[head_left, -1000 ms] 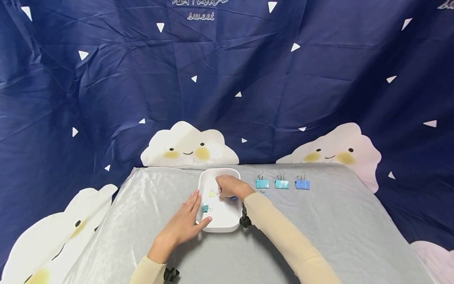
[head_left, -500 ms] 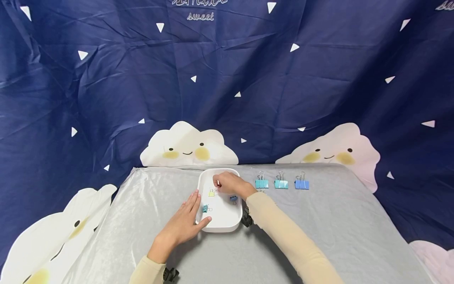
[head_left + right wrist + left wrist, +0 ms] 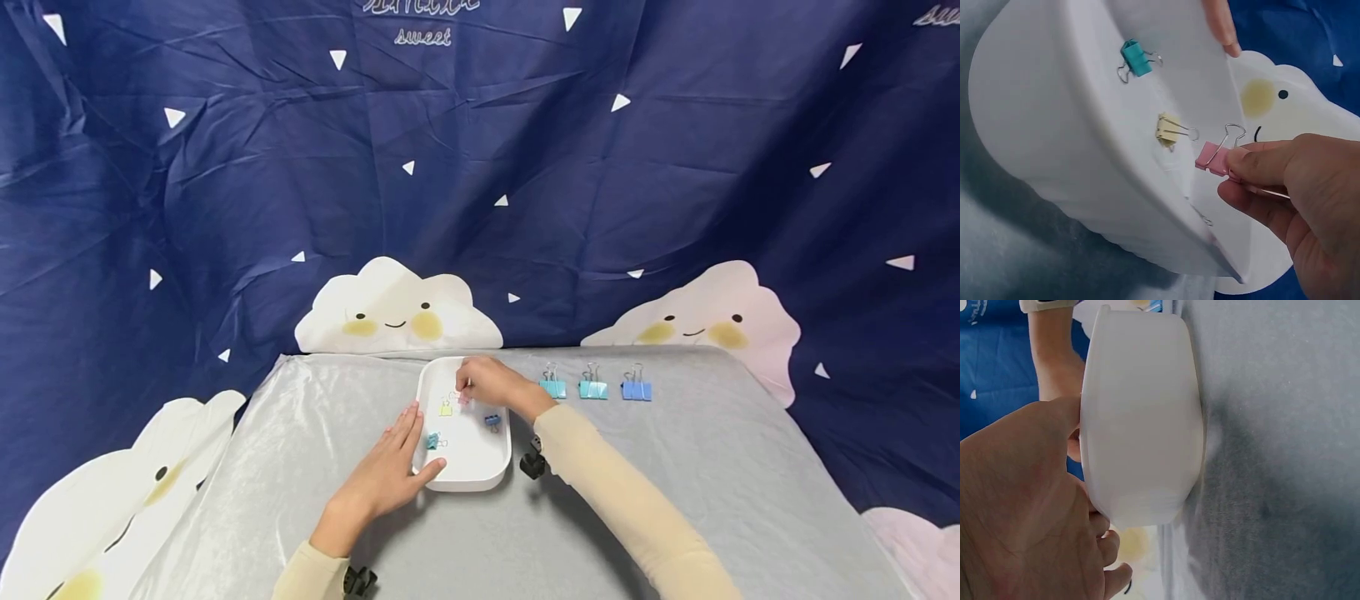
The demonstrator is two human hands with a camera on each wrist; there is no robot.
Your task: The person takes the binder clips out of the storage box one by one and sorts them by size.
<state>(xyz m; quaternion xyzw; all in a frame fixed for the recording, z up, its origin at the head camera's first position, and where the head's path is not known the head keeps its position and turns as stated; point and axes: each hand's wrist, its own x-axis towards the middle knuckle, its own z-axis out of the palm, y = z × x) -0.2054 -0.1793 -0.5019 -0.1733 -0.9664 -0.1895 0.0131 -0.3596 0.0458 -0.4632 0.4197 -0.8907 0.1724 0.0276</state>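
Observation:
A white tray (image 3: pixel 472 471) stands on the cloth. My left hand (image 3: pixel 384 473) rests along its left side, fingers straight and thumb at the near rim. Over the far right part of the tray, my right hand (image 3: pixel 493 385) pinches a pink binder clip (image 3: pixel 1213 157) between thumb and fingers, its wire handles sticking out. Inside the tray lie a yellow binder clip (image 3: pixel 446 408), a teal binder clip (image 3: pixel 432 441) and a dark blue binder clip (image 3: pixel 492 421). From the right wrist, only a wire handle of another clip shows past the tray rim.
Right of the tray, two larger turquoise binder clips (image 3: pixel 553 389) and a larger blue binder clip (image 3: pixel 637 391) stand in a row. A grey cloth (image 3: pixel 720 467) covers the table. A navy curtain (image 3: pixel 480 167) with smiling clouds hangs behind.
My right hand has risen a little from the tray floor, and the pink clip now shows in its fingers. A small clip by the right forearm is now hidden. The left hand stays put.

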